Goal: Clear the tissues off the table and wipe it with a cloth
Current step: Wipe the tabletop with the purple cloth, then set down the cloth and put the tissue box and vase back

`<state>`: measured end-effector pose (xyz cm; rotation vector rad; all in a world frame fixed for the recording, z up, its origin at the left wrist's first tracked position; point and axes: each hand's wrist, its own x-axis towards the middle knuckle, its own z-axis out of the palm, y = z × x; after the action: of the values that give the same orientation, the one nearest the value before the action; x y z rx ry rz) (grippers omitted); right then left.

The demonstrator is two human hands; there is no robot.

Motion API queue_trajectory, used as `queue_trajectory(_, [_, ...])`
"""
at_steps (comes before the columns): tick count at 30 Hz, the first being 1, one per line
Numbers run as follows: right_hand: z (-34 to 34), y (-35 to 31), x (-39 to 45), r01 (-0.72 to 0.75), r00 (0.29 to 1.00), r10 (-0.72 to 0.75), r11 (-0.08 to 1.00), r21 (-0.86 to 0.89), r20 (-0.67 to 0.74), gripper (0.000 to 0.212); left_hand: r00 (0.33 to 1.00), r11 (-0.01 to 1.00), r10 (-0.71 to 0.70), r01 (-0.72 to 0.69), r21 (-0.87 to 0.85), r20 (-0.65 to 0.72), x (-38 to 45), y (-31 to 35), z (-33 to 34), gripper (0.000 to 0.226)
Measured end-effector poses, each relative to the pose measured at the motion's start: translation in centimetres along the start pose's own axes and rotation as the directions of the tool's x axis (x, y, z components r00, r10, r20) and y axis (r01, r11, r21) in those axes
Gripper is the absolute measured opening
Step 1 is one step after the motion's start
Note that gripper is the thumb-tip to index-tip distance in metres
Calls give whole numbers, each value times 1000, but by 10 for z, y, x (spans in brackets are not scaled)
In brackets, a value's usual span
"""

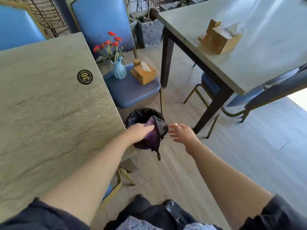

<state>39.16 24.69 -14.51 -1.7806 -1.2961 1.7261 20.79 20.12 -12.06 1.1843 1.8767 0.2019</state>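
Left hand (pixel 141 132) grips limp purple cloth (pixel 153 136) over round black bin (pixel 132 116); right hand (pixel 181 132) splayed, empty.

We see a counter (pixel 49 105) with a rough, matt stone-like top, veined and uneven. The cloth (pixel 153 135) the left hand (pixel 141 131) grips looks soft, purple and dark. The waste bin (pixel 141 115) is lined with crinkled, glossy black plastic. On the blue padded chair seat (pixel 132 92), smooth and matt, stand a glossy ribbed vase (pixel 119 70) and a wooden tissue box (pixel 143 74) with white paper. The floor (pixel 182 163) shows pale wood-grain planks.
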Motion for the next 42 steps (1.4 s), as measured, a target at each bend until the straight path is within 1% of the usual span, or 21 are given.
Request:
queue_trajectory(1, [-6, -1, 4, 8, 1000, -8, 1000, 2, 5, 32, 998, 968, -57, 57, -244, 5, 2, 7, -2, 61])
queue_trajectory(2, [-11, -2, 7, 14, 1000, -14, 1000, 11, 11, 35, 992, 880, -119, 122, -458, 36, 6, 11, -3, 68])
queue_trajectory(3, [-17, -3, 11, 14, 1000, -15, 999, 29, 21, 38, 983, 758, -165, 182, -627, 86, 13, 14, -3, 70])
queue_trajectory(4, [-22, -4, 15, 8, 999, -10, 999, 50, 38, 43, 975, 649, -179, 220, -728, 134, 17, 19, -4, 64])
queue_trajectory(6, [-31, -7, 24, -8, 996, -1, 994, 105, 87, 54, 972, 511, -140, 235, -827, 190, 28, 26, -3, 44])
queue_trajectory(9, [-40, -15, 41, -34, 982, -4, 979, 199, 188, 64, 971, 374, -134, 234, -897, 197, 47, 33, -2, 43])
queue_trajectory(13, [-40, -30, 74, -17, 972, -20, 987, 158, 234, 45, 965, 242, -149, 247, -938, 215, 81, 38, -11, 49])
queue_trajectory(16, [-33, -51, 107, -10, 980, -20, 988, 151, 197, 35, 962, 199, -115, 267, -943, 249, 107, 39, -23, 43])
queue_trajectory(18, [-27, -71, 131, 21, 986, -38, 994, 106, 165, 26, 960, 198, -116, 273, -941, 254, 123, 40, -34, 41])
queue_trajectory(21, [-16, -102, 168, 109, 985, -121, 989, 102, 124, 12, 967, 196, -141, 237, -951, 212, 149, 38, -51, 43])
queue_trajectory(26, [4, -155, 219, 231, 962, -243, 968, 102, 125, 14, 973, 256, -145, 213, -943, 181, 185, 38, -79, 38])
queue_trajectory(28, [13, -170, 240, 237, 959, -247, 968, 86, 141, 13, 967, 222, -176, 223, -949, 186, 196, 41, -88, 31])
queue_trajectory(30, [21, -178, 261, 207, 966, -214, 976, 68, 143, 10, 952, 123, -216, 246, -962, 216, 210, 42, -98, 37])
queue_trajectory(31, [26, -181, 270, 169, 971, -176, 984, 53, 163, 7, 946, 74, -230, 250, -965, 228, 217, 43, -103, 42])
queue_trajectory(32, [31, -182, 281, 116, 973, -117, 993, 14, 201, 18, 943, 43, -236, 253, -966, 236, 225, 41, -107, 47])
queue_trajectory(34, [38, -184, 300, -2, 948, 26, 997, -75, 318, 51, 937, -17, -251, 247, -969, 244, 240, 37, -119, 52])
queue_trajectory(35, [42, -185, 308, -45, 920, 79, 994, -99, 383, 58, 931, -37, -268, 247, -968, 247, 246, 37, -125, 54])
queue_trajectory(36, [44, -187, 314, -89, 890, 123, 991, -99, 439, 59, 922, -41, -297, 247, -968, 248, 254, 35, -130, 56])
queue_trajectory(38, [48, -189, 331, -108, 862, 126, 992, -66, 492, 58, 903, -45, -354, 244, -969, 244, 269, 30, -138, 58])
queue_trajectory(40, [53, -193, 349, -57, 848, 73, 997, -46, 524, 49, 880, -23, -408, 257, -966, 244, 285, 26, -146, 62])
queue_trajectory(42, [60, -198, 369, -10, 833, 55, 996, -84, 551, 35, 847, -2, -463, 294, -956, 262, 303, 20, -151, 67])
